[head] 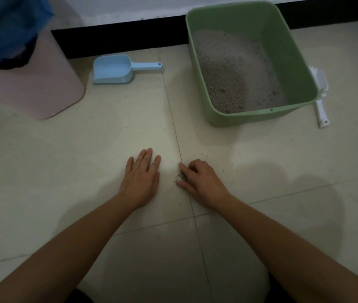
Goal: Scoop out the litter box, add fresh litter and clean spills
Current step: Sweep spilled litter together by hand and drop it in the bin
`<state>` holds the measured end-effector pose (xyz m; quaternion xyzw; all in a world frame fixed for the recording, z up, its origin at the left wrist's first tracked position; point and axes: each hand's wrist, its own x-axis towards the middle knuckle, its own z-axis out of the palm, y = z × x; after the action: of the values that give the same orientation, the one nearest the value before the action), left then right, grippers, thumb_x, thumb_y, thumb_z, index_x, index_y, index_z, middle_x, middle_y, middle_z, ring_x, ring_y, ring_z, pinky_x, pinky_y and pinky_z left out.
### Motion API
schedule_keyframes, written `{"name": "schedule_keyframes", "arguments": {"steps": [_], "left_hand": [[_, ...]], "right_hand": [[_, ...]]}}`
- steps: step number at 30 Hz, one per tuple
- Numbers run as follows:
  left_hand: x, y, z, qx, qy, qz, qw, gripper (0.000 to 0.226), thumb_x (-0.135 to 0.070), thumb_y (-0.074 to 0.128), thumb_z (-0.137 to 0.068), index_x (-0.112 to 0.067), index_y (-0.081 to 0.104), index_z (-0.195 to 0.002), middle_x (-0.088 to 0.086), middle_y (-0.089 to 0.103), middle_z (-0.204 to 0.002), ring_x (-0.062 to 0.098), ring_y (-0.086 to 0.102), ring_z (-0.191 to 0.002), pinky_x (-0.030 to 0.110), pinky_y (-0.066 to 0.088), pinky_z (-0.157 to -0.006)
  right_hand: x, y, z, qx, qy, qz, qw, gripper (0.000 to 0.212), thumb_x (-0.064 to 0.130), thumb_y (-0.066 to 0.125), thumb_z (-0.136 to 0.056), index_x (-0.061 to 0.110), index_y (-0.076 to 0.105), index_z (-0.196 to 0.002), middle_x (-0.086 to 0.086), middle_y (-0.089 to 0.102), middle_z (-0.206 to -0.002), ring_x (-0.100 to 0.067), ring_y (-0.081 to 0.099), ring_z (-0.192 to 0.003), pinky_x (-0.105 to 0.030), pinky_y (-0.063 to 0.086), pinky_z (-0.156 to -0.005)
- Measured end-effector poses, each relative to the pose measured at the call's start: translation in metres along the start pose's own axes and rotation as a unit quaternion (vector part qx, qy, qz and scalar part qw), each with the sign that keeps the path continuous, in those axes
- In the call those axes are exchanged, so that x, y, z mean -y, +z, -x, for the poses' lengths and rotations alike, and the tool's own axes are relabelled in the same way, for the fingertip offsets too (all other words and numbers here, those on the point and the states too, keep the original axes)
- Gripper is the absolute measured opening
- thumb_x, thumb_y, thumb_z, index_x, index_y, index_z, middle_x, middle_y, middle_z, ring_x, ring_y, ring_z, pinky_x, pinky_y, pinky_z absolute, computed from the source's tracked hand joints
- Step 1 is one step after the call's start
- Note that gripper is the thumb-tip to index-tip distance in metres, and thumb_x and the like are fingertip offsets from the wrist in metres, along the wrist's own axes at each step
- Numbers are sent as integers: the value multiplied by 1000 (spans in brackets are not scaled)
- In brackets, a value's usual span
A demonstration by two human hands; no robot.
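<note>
A green litter box (291, 62) stands on the tiled floor at the upper right, with grey litter (234, 71) piled inside. A small heap of spilled litter (179, 177) lies on the floor between my hands. My left hand (142, 178) rests flat on the tile, fingers straight. My right hand (202, 180) sits just right of the heap, its fingers curled against the grains. A light blue scoop (113, 69) lies on the floor at the upper middle. A white slotted scoop (321, 99) lies behind the box's right side, partly hidden.
A pink bin (42, 84) lined with a blue bag (5, 25) stands at the upper left. A dark skirting strip (119, 40) runs along the wall behind. Scattered grains (204, 153) dot the tiles near the box's front.
</note>
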<state>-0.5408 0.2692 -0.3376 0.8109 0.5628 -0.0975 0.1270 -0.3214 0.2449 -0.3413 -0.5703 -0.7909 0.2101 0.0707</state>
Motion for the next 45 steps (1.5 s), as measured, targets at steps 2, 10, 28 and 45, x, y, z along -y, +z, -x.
{"name": "schedule_keyframes", "arguments": {"steps": [2, 10, 28, 45], "left_hand": [[0, -2, 1, 5, 3, 1, 1000, 55, -36, 22, -104, -17, 18, -155, 12, 7, -163, 27, 4, -150, 48, 7, -120], [10, -3, 1, -6, 14, 7, 1000, 62, -38, 14, -96, -15, 38, -148, 14, 26, -158, 29, 23, -147, 50, 22, -117], [64, -71, -14, -198, -8, 89, 976, 46, -26, 40, -93, -3, 55, -130, 20, 52, -139, 37, 47, -130, 51, 41, -104], [274, -282, 5, -488, -219, 104, 839, 28, -22, 45, -93, -5, 65, -101, 19, 61, -103, 32, 57, -97, 38, 41, -81]], "right_hand": [[0, 5, -3, -56, -20, -47, 997, 40, 39, 58, -93, 10, 68, -119, -10, 57, -96, -28, 55, -83, -34, 53, -71], [-4, 21, -8, -74, -60, -29, 995, 28, 2, 81, -71, 7, 73, -97, -9, 65, -88, -28, 62, -77, -27, 53, -64], [15, -58, -90, -125, 118, -131, 976, 17, 12, 51, -99, 4, 65, -107, -16, 60, -106, -30, 57, -97, -30, 40, -83], [302, -227, -330, -218, -165, -119, 954, 22, 6, 52, -92, 8, 69, -77, -4, 69, -81, -16, 60, -76, -28, 47, -74]]}}
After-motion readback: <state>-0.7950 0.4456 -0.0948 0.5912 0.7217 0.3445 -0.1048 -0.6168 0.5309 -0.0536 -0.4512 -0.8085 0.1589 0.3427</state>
